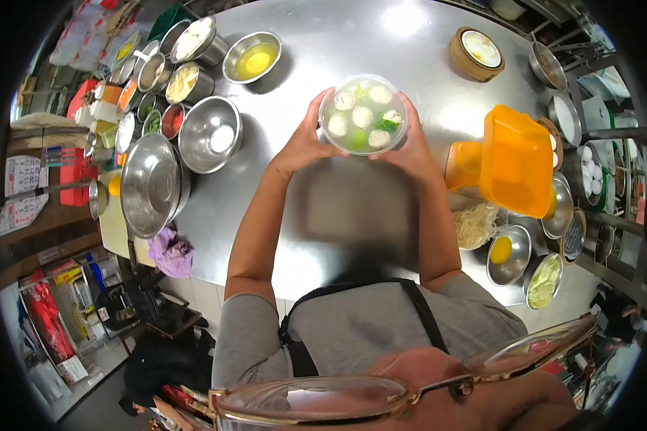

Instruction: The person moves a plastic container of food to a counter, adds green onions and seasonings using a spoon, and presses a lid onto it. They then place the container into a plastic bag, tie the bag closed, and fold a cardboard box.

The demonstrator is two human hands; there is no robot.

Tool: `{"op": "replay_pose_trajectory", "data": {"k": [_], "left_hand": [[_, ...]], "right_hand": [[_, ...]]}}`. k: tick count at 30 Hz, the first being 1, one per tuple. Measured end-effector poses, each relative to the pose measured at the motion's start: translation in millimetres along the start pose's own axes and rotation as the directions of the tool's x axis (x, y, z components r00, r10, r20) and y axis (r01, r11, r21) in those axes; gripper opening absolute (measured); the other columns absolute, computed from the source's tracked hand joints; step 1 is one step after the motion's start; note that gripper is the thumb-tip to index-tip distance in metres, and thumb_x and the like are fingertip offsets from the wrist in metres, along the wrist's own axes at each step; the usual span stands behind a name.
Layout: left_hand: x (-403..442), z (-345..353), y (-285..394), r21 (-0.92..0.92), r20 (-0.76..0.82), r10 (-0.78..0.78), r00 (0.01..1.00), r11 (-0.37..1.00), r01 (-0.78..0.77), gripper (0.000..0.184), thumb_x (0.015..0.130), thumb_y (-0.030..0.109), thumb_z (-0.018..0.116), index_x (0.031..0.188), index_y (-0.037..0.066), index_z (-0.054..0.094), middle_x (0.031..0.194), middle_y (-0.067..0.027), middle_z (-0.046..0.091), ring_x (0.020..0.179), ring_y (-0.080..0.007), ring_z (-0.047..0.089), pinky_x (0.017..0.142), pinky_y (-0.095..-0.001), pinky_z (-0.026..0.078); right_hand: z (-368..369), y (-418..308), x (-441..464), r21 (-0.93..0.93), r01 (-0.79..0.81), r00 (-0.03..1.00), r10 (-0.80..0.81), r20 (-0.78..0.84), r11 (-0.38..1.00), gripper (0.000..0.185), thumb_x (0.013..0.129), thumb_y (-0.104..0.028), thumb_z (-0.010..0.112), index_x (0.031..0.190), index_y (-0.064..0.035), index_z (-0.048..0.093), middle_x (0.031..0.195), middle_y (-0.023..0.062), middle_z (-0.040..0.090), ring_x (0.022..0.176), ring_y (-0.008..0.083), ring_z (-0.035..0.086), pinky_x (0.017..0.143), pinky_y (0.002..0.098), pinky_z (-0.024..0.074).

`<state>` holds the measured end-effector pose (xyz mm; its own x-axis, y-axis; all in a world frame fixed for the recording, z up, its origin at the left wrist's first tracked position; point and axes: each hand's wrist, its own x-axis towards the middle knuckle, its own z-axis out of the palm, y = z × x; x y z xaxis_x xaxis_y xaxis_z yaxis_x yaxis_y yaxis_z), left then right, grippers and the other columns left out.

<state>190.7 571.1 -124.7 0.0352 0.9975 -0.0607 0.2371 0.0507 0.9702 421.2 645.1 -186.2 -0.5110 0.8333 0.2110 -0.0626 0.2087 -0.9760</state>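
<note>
Between my two hands is a round clear bowl (363,115) of pale broth with several whitish balls and green leaves in it. My left hand (310,136) grips the bowl's left side, fingers along the rim and thumb near its lower edge. On the right side my right hand (410,136) holds it the same way. The bowl is over the steel table (266,208); whether its base touches the table cannot be made out. An orange plastic container (517,161) stands to the right of my right hand.
Left are an empty steel bowl (210,135), a perforated bowl (149,185), a bowl of yellow liquid (257,61) and several ingredient pots. Right are a bamboo steamer (476,54), noodles (476,224), an egg-yolk bowl (509,255) and cabbage (545,281). A person in black is at lower left.
</note>
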Motion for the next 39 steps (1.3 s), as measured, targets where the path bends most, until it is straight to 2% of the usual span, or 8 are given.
{"op": "replay_pose_trajectory", "data": {"k": [9,13,18,22,27,35,36,39], "left_hand": [[-105.0,-3.4,27.6,0.008,-0.113,0.027,0.993,1.0,-0.026,0.125,0.053,0.013,0.094,0.154,0.012,0.02,0.155,-0.0069,0.028,0.146,-0.0247,0.026,0.121,-0.042,0.022],[-177.5,-3.2,34.7,-0.104,-0.201,0.043,0.979,0.993,-0.065,0.124,0.056,0.012,0.094,0.153,0.013,0.017,0.154,-0.0075,0.028,0.146,-0.0255,0.025,0.12,-0.0421,0.023],[-295.3,11.3,37.1,-0.019,-0.4,0.062,0.914,0.997,-0.076,0.124,0.055,0.011,0.093,0.153,0.011,0.016,0.154,-0.0121,0.026,0.147,-0.0271,0.022,0.121,-0.0427,0.023],[-391.8,34.1,29.8,-0.024,-0.584,0.051,0.81,0.996,-0.08,0.123,0.056,0.013,0.093,0.152,0.008,0.017,0.153,-0.0135,0.028,0.146,-0.0278,0.024,0.121,-0.0418,0.021],[-530.4,78.8,13.1,-0.053,-0.799,-0.009,0.601,0.997,-0.055,0.123,0.056,0.016,0.093,0.152,0.007,0.017,0.153,-0.0158,0.026,0.146,-0.0301,0.024,0.121,-0.042,0.023],[-733.4,155.1,20.9,0.057,-0.961,-0.004,0.278,0.976,0.21,0.122,0.058,0.022,0.093,0.152,0.01,0.017,0.157,-0.0182,0.017,0.148,-0.0364,0.018,0.12,-0.0443,0.024],[-759.1,165.6,26.3,0.05,-0.973,-0.006,0.23,0.971,0.236,0.122,0.058,0.021,0.093,0.152,0.01,0.017,0.157,-0.0186,0.017,0.148,-0.0369,0.018,0.12,-0.0452,0.024],[-821.6,189.6,33.2,-0.005,-0.996,-0.032,0.085,0.953,0.302,0.123,0.057,0.023,0.093,0.153,0.01,0.017,0.157,-0.0201,0.017,0.148,-0.038,0.018,0.12,-0.0469,0.024]], "right_hand": [[32.9,-63.8,-45.0,-0.281,0.201,0.971,-0.154,0.181,0.939,0.131,0.051,-0.028,0.099,0.153,-0.0021,0.019,0.151,0.0135,0.033,0.141,0.0273,0.034,0.115,0.0431,0.0323],[66.0,-91.9,-72.2,-0.257,0.24,0.941,-0.159,0.3,0.936,0.133,0.052,-0.028,0.099,0.154,-0.0025,0.018,0.15,0.0143,0.033,0.141,0.0277,0.033,0.115,0.0435,0.0312],[128.8,-100.2,-122.8,0.097,0.095,0.887,-0.128,0.444,0.991,0.129,0.055,-0.028,0.098,0.152,-0.0022,0.017,0.149,0.0168,0.034,0.139,0.0306,0.035,0.114,0.0475,0.0328],[185.7,-130.6,-163.8,0.258,-0.054,0.745,-0.133,0.654,0.965,0.132,0.056,-0.028,0.098,0.153,-0.0021,0.012,0.149,0.0151,0.034,0.138,0.028,0.038,0.114,0.0447,0.0351],[265.6,-125.3,-238.7,0.276,-0.012,0.524,-0.229,0.82,0.961,0.131,0.055,-0.028,0.098,0.152,-0.0018,0.015,0.148,0.0158,0.036,0.136,0.0285,0.041,0.113,0.0434,0.036],[393.9,-155.8,-381.8,0.25,-0.001,0.161,-0.247,0.956,0.968,0.134,0.048,-0.022,0.1,0.153,-0.0037,0.017,0.147,0.0138,0.039,0.134,0.0271,0.044,0.111,0.0424,0.0403],[410.4,-184.2,-410.2,0.234,-0.169,0.109,-0.218,0.97,0.957,0.135,0.048,-0.02,0.1,0.153,-0.0043,0.017,0.146,0.0135,0.04,0.133,0.0267,0.045,0.11,0.0412,0.0412],[458.0,-192.5,-462.3,0.189,-0.263,-0.032,-0.205,0.978,0.946,0.135,0.048,-0.017,0.099,0.153,-0.0046,0.016,0.146,0.0137,0.04,0.133,0.0269,0.045,0.11,0.0409,0.0419]]}}
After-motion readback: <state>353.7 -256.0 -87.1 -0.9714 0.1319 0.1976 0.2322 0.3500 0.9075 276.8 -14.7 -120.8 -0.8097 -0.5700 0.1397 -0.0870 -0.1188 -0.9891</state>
